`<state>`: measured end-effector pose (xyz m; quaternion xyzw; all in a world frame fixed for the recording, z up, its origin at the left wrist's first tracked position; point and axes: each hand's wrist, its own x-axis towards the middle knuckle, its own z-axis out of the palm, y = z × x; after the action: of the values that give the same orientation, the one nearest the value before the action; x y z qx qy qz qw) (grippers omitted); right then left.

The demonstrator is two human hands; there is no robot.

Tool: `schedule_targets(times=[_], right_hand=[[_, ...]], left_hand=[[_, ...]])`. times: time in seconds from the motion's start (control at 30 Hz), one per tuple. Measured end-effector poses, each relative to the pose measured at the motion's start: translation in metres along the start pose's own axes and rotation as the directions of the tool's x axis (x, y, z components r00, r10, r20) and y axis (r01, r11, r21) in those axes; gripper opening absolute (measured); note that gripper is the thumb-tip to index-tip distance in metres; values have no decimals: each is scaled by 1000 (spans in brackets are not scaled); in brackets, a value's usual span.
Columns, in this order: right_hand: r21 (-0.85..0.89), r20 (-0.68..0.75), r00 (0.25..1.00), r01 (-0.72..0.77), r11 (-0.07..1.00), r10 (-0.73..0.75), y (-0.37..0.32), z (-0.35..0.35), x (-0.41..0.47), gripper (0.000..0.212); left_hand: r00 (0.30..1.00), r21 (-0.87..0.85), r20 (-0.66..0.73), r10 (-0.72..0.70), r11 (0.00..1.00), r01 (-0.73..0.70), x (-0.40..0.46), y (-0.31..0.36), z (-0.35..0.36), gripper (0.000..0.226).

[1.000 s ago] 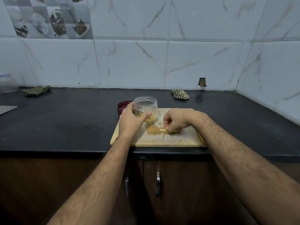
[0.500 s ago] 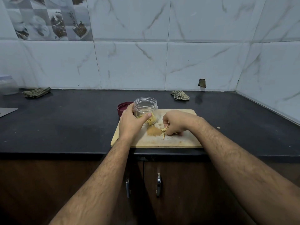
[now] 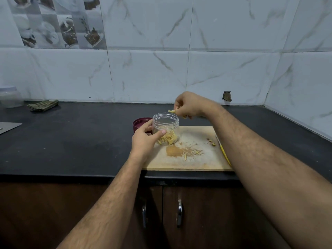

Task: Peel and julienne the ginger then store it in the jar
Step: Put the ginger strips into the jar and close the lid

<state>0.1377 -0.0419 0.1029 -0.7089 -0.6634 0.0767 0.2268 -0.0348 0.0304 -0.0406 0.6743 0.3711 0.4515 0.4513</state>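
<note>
A clear plastic jar (image 3: 166,123) stands open on the left part of the wooden cutting board (image 3: 194,164), with pale ginger strips (image 3: 168,138) at its bottom. My left hand (image 3: 145,138) grips the jar's side. Just above and right of the jar's rim, my right hand (image 3: 189,105) pinches a small bunch of ginger strips (image 3: 172,111). A few loose ginger strips (image 3: 192,152) lie on the board beside a brown stain. A knife with a yellow handle (image 3: 224,152) rests at the board's right edge, partly hidden by my right forearm.
The jar's maroon lid (image 3: 141,123) lies behind my left hand on the black counter (image 3: 71,141). Small ginger scraps (image 3: 211,141) sit near the knife. A folded cloth (image 3: 43,105) and a clear container (image 3: 9,97) stand at the far left, by a tiled wall.
My right hand has lifted off the board with a pinch of ginger strips and moved up to the jar's rim. The left hand stays on the jar.
</note>
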Motion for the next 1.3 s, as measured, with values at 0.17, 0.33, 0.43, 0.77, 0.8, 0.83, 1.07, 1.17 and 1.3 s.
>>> schedule_targets(times=[0.17, 0.33, 0.43, 0.77, 0.8, 0.83, 1.07, 1.17, 1.3], right_hand=[[-168, 41, 999, -3, 986, 11, -17, 17, 33, 6], [-267, 75, 997, -10, 964, 31, -21, 20, 36, 12], [-255, 34, 999, -15, 967, 25, -22, 15, 35, 13], [-191, -182, 982, -94, 977, 59, -6, 6, -4, 20], [-204, -175, 979, -139, 969, 103, 0, 7, -11, 18], [-206, -139, 976, -193, 959, 166, 6, 9, -17, 15], [-261, 279, 833, -413, 872, 478, 25, 29, -56, 16], [-281, 296, 793, -461, 842, 533, 26, 38, -59, 13], [-218, 270, 819, -460, 861, 506, 20, 40, -66, 4]], left_hand=[[1000, -45, 10, 16, 999, -15, 1, 0, 1, 69], [1000, -38, -13, 29, 999, -29, 1, -1, 3, 68], [999, -45, -25, 29, 999, -30, 2, -2, 3, 64], [999, -21, -32, 38, 999, -39, 4, -4, 3, 65], [999, -22, -33, 39, 999, -40, 4, -5, 3, 69], [999, -20, -35, 38, 999, -39, 4, -5, 4, 72], [998, -26, -36, 45, 999, -45, 5, -6, 3, 58], [998, -22, -34, 47, 999, -48, 3, -5, 4, 60], [998, -12, -39, 47, 999, -47, 2, -3, 4, 63]])
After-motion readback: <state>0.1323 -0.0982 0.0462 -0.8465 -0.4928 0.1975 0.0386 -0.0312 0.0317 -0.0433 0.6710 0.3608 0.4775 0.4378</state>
